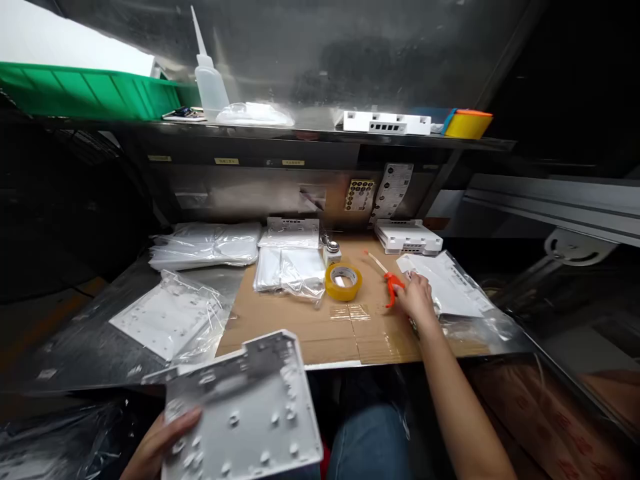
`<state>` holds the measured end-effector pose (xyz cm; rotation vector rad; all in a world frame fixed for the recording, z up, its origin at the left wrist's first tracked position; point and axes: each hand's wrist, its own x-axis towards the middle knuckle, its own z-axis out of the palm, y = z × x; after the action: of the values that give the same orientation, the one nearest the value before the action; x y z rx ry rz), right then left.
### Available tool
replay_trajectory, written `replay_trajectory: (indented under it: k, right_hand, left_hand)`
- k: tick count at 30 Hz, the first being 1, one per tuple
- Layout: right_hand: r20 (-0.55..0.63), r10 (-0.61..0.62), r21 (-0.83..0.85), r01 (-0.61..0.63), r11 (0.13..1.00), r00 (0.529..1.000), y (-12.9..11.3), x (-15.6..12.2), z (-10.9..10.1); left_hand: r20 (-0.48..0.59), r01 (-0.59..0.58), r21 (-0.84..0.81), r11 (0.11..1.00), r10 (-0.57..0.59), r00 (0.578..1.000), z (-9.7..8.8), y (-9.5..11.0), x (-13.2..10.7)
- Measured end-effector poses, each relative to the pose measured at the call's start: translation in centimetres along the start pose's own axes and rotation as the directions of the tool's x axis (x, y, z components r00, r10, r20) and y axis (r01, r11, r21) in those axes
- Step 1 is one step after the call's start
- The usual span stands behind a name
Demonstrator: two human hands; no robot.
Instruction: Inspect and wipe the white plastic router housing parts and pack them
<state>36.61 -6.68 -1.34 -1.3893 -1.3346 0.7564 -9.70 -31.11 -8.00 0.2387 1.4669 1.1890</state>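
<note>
So the orange gun-shaped tool (pixel 393 287) is out on the cardboard (pixel 295 327) that covers the middle of the table (pixel 100 353), a bit right of centre, and its thin pale nozzle runs away from the person and off to the left, with the handle end nearer the body. The right hand (pixel 417 297) is by far the closer one: it comes in from the near right and its fingers are on the handle side, though honestly I can't tell if they're wrapped around it or just touching. The left hand is busy, tbh. That left hand (pixel 156 441) grips the grey-white panel (pixel 245 413) by its lower left side, thumb over the face with all the little posts, panel tilted up in front of the lap. So from the panel, the tool is forward and to the right, with the nozzle angled across to the left. Further out, a yellow tape roll (pixel 344 293) sits just left of the tool, and a bagged panel (pixel 165 317) lies over on the left side.
</note>
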Motion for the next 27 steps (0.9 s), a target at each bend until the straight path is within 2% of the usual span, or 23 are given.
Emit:
replay_trajectory:
  k: [2,4,5,6,8,9,10,11,14,16,18,21,24,27]
  right_hand:
    - [0.010,0.036,0.013,-0.036,0.999,0.999,0.0,-2.5,0.9]
    - [0.173,0.077,0.081,-0.092,0.992,0.982,0.1,-6.4,1.8]
    - [0.317,0.097,0.144,-0.149,0.978,0.943,0.2,-8.5,2.2]
    - [0.478,0.124,0.247,-0.269,0.931,0.870,0.5,-10.5,2.5]
    - [0.627,0.164,0.389,-0.488,0.781,0.762,1.2,-13.7,2.7]
    - [0.633,0.197,0.445,-0.560,0.699,0.749,1.6,-14.8,2.6]
    - [0.597,0.248,0.495,-0.593,0.635,0.763,2.2,-15.5,2.3]
    - [0.541,0.309,0.542,-0.605,0.583,0.782,2.8,-15.9,1.8]
    - [0.341,0.479,0.670,-0.566,0.480,0.809,4.6,-16.0,-0.4]
    - [0.203,0.536,0.736,-0.489,0.468,0.819,5.5,-15.8,-1.8]
    - [0.090,0.543,0.768,-0.405,0.496,0.835,5.8,-15.5,-2.7]
    - [-0.016,0.522,0.775,-0.319,0.546,0.853,5.5,-15.4,-3.3]
    - [-0.072,0.520,0.799,-0.264,0.541,0.851,4.6,-15.3,-3.4]
    - [-0.091,0.533,0.821,-0.239,0.519,0.841,4.0,-15.2,-3.5]
  left_hand:
    - [0.085,-0.122,0.029,0.992,0.119,0.989,4.0,2.2,0.5]
    - [0.211,-0.192,0.098,0.977,0.168,0.963,7.7,3.7,0.9]
    - [0.283,-0.223,0.156,0.962,0.172,0.944,9.4,4.3,1.2]
    - [0.378,-0.291,0.238,0.927,0.188,0.906,10.9,4.8,1.6]
    - [0.593,-0.508,0.392,0.767,0.211,0.777,13.4,5.5,2.7]
    - [0.690,-0.622,0.427,0.656,0.208,0.693,14.4,5.9,3.4]
    - [0.762,-0.716,0.435,0.547,0.201,0.616,15.4,6.4,4.3]
    - [0.803,-0.783,0.429,0.451,0.206,0.559,16.2,6.9,5.2]
    - [0.811,-0.874,0.431,0.227,0.328,0.485,18.3,8.8,8.6]
    - [0.799,-0.891,0.447,0.078,0.414,0.436,19.3,9.9,11.0]
    - [0.801,-0.888,0.459,-0.020,0.440,0.405,20.0,10.8,13.0]
    - [0.820,-0.882,0.463,-0.087,0.420,0.389,20.7,11.8,14.6]
    - [0.825,-0.881,0.466,-0.083,0.400,0.399,21.3,13.1,14.8]
    - [0.795,-0.865,0.501,-0.018,0.403,0.452,22.1,14.5,14.4]
